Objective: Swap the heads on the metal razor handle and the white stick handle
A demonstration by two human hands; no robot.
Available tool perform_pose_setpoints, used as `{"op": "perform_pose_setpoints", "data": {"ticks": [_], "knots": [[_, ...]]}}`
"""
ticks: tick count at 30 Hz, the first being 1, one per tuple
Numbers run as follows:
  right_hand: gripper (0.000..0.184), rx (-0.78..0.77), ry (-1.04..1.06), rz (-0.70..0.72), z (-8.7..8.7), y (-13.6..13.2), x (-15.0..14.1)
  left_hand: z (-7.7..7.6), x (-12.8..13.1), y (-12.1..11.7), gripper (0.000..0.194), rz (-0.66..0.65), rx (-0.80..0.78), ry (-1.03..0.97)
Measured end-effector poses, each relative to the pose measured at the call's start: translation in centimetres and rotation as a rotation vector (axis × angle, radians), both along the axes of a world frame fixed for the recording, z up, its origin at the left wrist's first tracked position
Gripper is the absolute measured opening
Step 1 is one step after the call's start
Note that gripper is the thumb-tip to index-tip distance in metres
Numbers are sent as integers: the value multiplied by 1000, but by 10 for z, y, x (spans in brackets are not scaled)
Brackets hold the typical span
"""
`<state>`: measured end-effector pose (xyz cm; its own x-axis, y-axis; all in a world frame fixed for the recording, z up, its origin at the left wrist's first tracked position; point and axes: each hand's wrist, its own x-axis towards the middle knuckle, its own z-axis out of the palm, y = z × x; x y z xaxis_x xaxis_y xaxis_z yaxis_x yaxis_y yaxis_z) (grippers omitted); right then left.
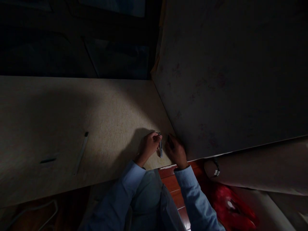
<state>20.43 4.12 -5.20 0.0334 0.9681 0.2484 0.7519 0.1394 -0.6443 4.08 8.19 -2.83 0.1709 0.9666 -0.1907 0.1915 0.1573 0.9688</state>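
My left hand (152,143) is closed at the front of the tabletop, thumb and fingers pinched around the upper end of a slim, shiny metal tool (161,150). The tool's lower end points toward me; its exact kind is hard to make out in the dim light. Just to the right, a small gap away from the tool, my right hand (178,152) has its fingers curled inward near the table's edge. Its fingertips are in dark shadow, so whatever they may hold is hidden.
On the pale tabletop (108,109) to the left lie a long thin strip with a dark end (82,150) and a short black stick-like object (48,160). A large dark panel with faint flowers (216,80) borders the right. Red cloth (231,205) lies below right.
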Motion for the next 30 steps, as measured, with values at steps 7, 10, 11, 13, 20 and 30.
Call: {"op": "perform_pose_setpoints", "data": {"ticks": [7,10,11,13,20,30], "knots": [[52,2,-104,-123,-1,-1,-7,-1,8,0,21,18,-16,94],[50,-20,-129,-145,1,1,-11,1,8,0,24,3,0,204],[50,-23,-136,-151,3,1,-11,2,8,0,24,-2,9,234],[48,-32,-148,-155,5,2,-13,5,8,0,22,-10,29,276],[44,-6,-173,-178,6,2,-16,15,5,-4,18,11,121,389],[43,-58,-209,-243,13,0,-21,16,0,-9,29,16,175,515]]}}
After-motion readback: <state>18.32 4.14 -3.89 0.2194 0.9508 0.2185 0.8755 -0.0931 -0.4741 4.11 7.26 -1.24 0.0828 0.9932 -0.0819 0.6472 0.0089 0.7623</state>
